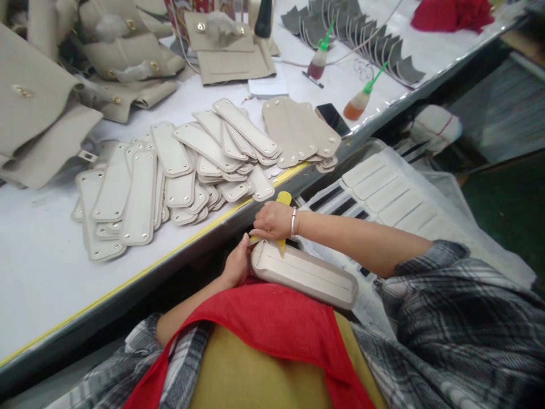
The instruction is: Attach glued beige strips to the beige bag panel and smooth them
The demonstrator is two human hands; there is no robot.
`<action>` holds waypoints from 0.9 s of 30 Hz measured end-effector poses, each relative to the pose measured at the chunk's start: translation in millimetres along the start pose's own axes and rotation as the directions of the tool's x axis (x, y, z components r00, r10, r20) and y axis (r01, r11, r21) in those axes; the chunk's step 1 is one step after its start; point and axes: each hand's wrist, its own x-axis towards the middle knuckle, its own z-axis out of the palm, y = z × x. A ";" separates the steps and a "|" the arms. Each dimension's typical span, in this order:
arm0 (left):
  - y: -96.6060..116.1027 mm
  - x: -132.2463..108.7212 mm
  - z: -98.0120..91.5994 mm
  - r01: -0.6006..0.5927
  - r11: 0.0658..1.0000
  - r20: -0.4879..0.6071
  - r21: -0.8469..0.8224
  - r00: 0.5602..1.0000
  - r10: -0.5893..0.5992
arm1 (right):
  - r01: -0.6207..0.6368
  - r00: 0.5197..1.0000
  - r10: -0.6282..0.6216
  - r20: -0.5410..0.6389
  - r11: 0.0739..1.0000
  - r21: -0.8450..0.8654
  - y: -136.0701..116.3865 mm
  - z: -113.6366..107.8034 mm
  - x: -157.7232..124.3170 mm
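Observation:
A long beige boxy leather piece, perhaps a bag body, lies across my lap at the table's edge. It has rounded edges and a line along its upper face. My left hand grips its left end, thumb up and fingers partly hidden behind it. Just above that end, my right hand is closed round a flat yellow tool, whose pointed lower end shows below the hand against the beige piece. Its exact kind is unclear. The fingertips of both hands are close together at the piece's corner.
Beige strips with metal studs lie heaped on the white table, beside wider beige panels. Beige bags, two green-tipped bottles, a phone and grey curved pieces stand behind. Rows of pale strips lie at right.

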 end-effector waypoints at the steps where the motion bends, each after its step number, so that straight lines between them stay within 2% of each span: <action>1: 4.3 -1.9 -0.3 0.005 1.000 -0.031 0.027 1.000 -0.005 | 0.012 1.000 -0.012 0.006 1.000 -0.003 0.8 -0.2 0.4; 4: 17.3 -7.5 -1.1 0.009 0.993 -0.075 0.121 0.997 0.000 | 0.046 0.999 -0.046 0.014 0.999 0.003 0.9 1.5 -2.0; 8: 26.3 -12.1 1.4 -0.083 0.976 -0.019 0.202 0.996 0.089 | 0.024 0.999 -0.021 -0.046 0.997 0.072 -5.7 9.1 -13.1; 11: 26.8 -11.4 5.0 -0.151 0.973 0.001 0.177 0.988 0.153 | -0.072 0.996 0.076 -0.041 0.993 0.096 -12.1 13.9 -21.2; 15: 31.0 -7.3 8.6 -0.143 0.974 0.004 0.174 0.990 0.144 | -0.252 0.967 0.248 0.053 0.962 0.108 -19.9 15.7 -30.6; 18: 39.5 -6.3 12.6 -0.178 0.971 0.124 0.159 0.980 0.159 | -0.401 0.915 0.390 0.106 0.906 0.132 -29.5 15.8 -43.1; 21: 46.6 -9.4 16.7 -0.151 0.982 0.243 0.111 0.962 0.121 | -0.515 0.856 0.499 0.135 0.845 0.145 -43.2 14.5 -58.9; 27: 46.8 -13.3 11.2 -0.074 0.992 0.414 0.105 0.910 0.024 | -0.613 0.784 0.590 0.196 0.784 0.092 -62.7 2.1 -84.3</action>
